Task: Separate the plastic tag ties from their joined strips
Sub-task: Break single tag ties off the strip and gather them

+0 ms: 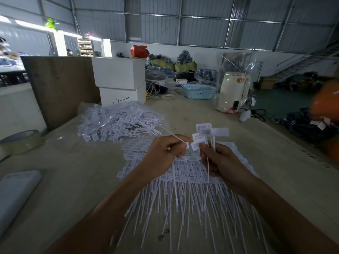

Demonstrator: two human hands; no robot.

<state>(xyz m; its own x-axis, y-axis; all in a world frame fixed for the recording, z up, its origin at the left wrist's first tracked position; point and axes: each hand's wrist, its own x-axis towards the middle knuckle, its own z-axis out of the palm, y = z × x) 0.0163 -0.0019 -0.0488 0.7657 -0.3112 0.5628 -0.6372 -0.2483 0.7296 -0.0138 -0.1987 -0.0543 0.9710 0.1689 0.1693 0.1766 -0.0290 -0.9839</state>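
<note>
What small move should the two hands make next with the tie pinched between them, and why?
Probably the left hand should pull its single tie leftward, away from the bunch gripped by the right hand. The tie's tag end looks joined to the bunch, and the loose pile at far left suggests where it goes next.

Two bare forearms are being shown, entering from the lower left and lower right of the frame and narrowing toward the centre. No sleeves, gloves, rings, watches or bands are being worn on the parts seen. The left hand [163, 153] and the right hand [222, 162] are being shown uncovered, with short nails seen on the left fingers [180, 149].
</note>
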